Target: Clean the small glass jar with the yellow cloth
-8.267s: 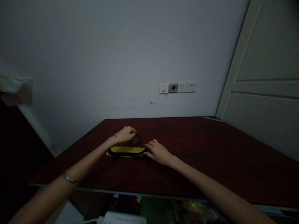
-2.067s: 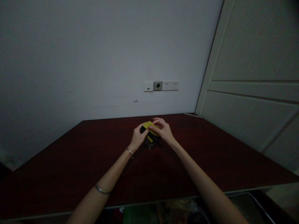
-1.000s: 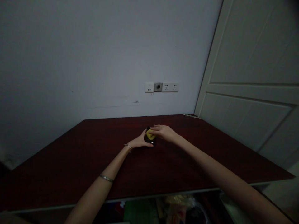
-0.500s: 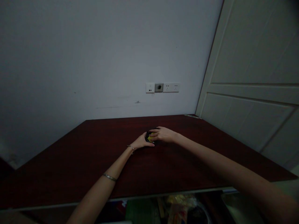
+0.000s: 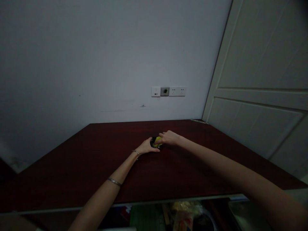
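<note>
Near the middle of the dark red tabletop (image 5: pixel 96 166), a small round object with a black, shiny rim (image 5: pixel 152 143) lies between my hands. Something yellow (image 5: pixel 157 141) shows inside it; at this size I cannot tell its kind. My left hand (image 5: pixel 145 147) wraps the object's left side, with the thumb along the near edge and the fingers partly hidden behind. From the right, my right hand (image 5: pixel 169 138) reaches over the top, its fingers bent down onto the yellow piece. Two bracelets circle my left wrist and forearm.
A pale wall with a row of sockets (image 5: pixel 168 91) rises behind the table. To the right stands a white panelled door (image 5: pixel 255 96). Below the front edge, an open space holds a green item (image 5: pixel 146 218), a yellow plastic bag (image 5: pixel 186 208) and other clutter.
My right hand's fingers have gone from spread across the top to bent closer together on the yellow piece. My left hand keeps its hold on the rim.
</note>
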Motion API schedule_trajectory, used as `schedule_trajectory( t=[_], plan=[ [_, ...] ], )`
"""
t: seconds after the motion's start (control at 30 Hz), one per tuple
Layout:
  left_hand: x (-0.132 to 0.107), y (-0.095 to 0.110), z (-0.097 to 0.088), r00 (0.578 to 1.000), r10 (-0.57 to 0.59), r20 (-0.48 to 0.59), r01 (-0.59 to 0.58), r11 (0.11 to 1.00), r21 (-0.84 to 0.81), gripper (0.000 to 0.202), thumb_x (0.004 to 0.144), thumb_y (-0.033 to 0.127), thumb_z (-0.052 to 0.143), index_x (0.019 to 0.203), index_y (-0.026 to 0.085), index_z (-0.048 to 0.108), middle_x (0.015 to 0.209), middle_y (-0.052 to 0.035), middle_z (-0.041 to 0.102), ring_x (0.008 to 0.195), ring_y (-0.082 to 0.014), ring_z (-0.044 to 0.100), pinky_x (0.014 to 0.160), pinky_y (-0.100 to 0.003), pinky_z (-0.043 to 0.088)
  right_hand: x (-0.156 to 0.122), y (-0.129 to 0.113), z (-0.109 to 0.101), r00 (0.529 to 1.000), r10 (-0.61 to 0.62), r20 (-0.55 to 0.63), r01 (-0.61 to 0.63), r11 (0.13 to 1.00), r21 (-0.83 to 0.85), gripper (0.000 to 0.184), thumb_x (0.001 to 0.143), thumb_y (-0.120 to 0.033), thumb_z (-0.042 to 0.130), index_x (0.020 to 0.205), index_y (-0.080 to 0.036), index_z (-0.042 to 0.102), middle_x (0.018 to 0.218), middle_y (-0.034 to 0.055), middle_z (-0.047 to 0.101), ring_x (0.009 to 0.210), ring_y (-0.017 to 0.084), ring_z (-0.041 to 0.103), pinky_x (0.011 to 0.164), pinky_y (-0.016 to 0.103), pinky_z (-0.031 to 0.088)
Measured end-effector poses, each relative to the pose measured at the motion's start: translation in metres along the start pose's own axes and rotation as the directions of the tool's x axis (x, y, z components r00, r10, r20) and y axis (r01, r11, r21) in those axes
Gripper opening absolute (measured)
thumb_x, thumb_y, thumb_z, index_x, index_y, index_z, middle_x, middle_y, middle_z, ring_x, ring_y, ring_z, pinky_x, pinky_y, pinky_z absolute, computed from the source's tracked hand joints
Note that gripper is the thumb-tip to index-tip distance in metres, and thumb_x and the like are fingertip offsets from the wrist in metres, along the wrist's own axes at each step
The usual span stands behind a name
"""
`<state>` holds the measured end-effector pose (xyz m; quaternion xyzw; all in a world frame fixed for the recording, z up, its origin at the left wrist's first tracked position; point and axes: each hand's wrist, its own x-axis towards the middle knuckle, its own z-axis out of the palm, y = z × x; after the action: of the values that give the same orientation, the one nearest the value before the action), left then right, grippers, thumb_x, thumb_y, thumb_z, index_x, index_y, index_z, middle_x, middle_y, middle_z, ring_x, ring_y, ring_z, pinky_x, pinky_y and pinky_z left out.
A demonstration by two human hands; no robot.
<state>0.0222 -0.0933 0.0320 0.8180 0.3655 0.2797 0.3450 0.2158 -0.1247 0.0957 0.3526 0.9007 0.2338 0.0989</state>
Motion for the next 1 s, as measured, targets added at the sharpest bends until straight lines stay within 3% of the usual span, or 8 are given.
schedule_trajectory(
  t=[0.23,0.37,0.5,0.7,0.87,1.0],
  plan=[
    [-0.001,0.001,0.001,1.0,0.025,-0.003,-0.025,1.0,-0.012,0.068,0.048,0.044,0.077,0.104,0.014,0.054,0.103,-0.0097,0.062,0.094,-0.0262,0.058,0.081,-0.035,0.045,0.007,-0.011,-0.014,0.982,0.133,0.137,-0.157,0.97,0.186,0.041,0.074,-0.025,0.053,0.114,-0.035,0.056,0.095,0.0103,0.067,0.082,0.026,0.065,0.065,0.033,0.046],
    [0.001,-0.002,0.001,1.0,0.019,-0.016,-0.02,1.0,-0.024,0.07,0.046,0.042,0.078,0.106,0.014,0.054,0.103,-0.0101,0.063,0.097,-0.0273,0.058,0.084,-0.036,0.044,0.017,-0.018,-0.025,0.932,0.256,0.258,-0.339,0.868,0.363,0.034,0.067,-0.023,0.058,0.1,-0.024,0.066,0.096,0.0132,0.067,0.09,0.03,0.063,0.071,0.039,0.047],
    [0.003,-0.006,0.001,1.0,0.015,-0.013,-0.016,0.999,-0.034,0.075,0.045,0.041,0.078,0.11,0.013,0.053,0.103,-0.0104,0.063,0.097,-0.0273,0.058,0.084,-0.037,0.045,0.03,-0.02,-0.031,0.879,0.293,0.377,-0.444,0.791,0.421,0.029,0.062,-0.028,0.062,0.086,-0.013,0.068,0.086,0.0177,0.068,0.077,0.03,0.066,0.063,0.036,0.05],
    [0.003,-0.006,0.003,0.999,0.029,-0.018,-0.029,0.999,-0.025,0.077,0.047,0.043,0.077,0.113,0.013,0.051,0.103,-0.0108,0.063,0.096,-0.0261,0.058,0.083,-0.036,0.045,0.042,-0.008,-0.021,0.793,0.173,0.585,-0.553,0.608,0.569,0.019,0.061,-0.025,0.056,0.069,-0.009,0.062,0.054,0.0069,0.061,0.039,0.016,0.055,0.04,0.028,0.045],
    [0.002,-0.006,0.003,0.999,0.029,-0.027,-0.029,0.999,0.013,0.075,0.047,0.045,0.076,0.111,0.013,0.052,0.101,-0.0109,0.063,0.093,-0.0261,0.059,0.08,-0.035,0.045,0.042,0.003,-0.009,0.743,0.037,0.668,-0.627,0.387,0.676,0.008,0.058,-0.018,0.05,0.059,-0.011,0.055,0.045,0.0002,0.052,0.035,0.01,0.047,0.036,0.021,0.038],
    [0.002,-0.005,0.004,0.999,0.023,-0.045,-0.022,0.999,0.033,0.076,0.046,0.046,0.076,0.11,0.012,0.053,0.102,-0.0112,0.062,0.095,-0.0263,0.058,0.081,-0.035,0.045,0.033,0.009,-0.003,0.743,-0.055,0.667,-0.65,0.179,0.739,0.013,0.057,-0.017,0.044,0.063,-0.012,0.054,0.048,0.0,0.054,0.033,0.007,0.043,0.034,0.018,0.032]
  ],
)
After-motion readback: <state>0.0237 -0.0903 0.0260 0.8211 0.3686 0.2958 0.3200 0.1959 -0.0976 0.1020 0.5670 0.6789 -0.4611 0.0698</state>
